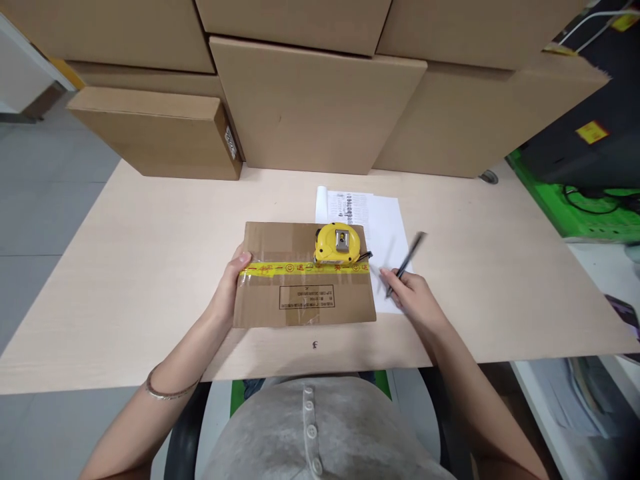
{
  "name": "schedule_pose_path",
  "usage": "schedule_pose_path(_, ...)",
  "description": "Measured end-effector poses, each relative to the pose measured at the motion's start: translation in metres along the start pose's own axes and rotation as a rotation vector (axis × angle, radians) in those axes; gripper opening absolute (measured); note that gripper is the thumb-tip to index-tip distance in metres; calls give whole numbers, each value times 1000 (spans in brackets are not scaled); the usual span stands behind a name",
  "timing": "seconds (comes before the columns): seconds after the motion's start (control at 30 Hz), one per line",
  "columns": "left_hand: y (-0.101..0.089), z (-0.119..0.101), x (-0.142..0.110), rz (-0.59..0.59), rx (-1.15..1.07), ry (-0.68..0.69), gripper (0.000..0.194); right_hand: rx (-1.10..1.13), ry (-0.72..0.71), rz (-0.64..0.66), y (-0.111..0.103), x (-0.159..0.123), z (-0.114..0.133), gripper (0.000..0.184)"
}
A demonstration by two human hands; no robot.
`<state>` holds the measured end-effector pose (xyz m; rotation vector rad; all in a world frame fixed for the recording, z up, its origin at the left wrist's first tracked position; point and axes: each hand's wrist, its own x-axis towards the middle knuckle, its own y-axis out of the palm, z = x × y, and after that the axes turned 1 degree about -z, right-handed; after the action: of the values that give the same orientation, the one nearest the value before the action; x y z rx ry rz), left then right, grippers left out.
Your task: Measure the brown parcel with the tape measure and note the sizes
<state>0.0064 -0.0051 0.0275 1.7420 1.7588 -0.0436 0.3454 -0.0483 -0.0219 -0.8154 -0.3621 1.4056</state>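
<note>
A cardboard box with yellow printed tape across its top lies in front of me on the table. My left hand grips its left edge, thumb on top and the other fingers hidden behind the side. On the box's upper right part rests a yellow tape measure. My right hand holds a dark pen just right of the box; the pen is blurred by motion. White paper sheets, one with printing, lie partly under the box and beside the right hand.
Large cardboard boxes line the back of the pale table. A smaller carton stands at the back left. To the right are a green crate with black cables and a phone on a lower white surface.
</note>
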Motion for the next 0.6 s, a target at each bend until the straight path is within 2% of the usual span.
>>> schedule_pose_path(0.1, 0, 2, 0, -17, 27, 47, 62, -270, 57, 18, -14, 9, 8, 63)
schedule_pose_path(0.23, -3, 5, 3, -2, 56, 75, 57, -603, 129, 4, -10, 20, 20, 52)
schedule_pose_path(0.37, -10, 13, 9, 27, 78, 110, 57, -784, 170, 6, -3, 19, 33, 48)
schedule_pose_path(0.47, -19, 17, 19, 6, 153, 232, 61, -845, 186, -69, -16, 15, 51, 51)
schedule_pose_path(0.53, -28, 16, 28, 30, 267, 361, 62, -818, 122, -199, -28, 14, 68, 54)
schedule_pose_path(0.6, -38, 12, 38, 85, 407, 490, 54, -669, -102, -304, -35, 17, 86, 58)
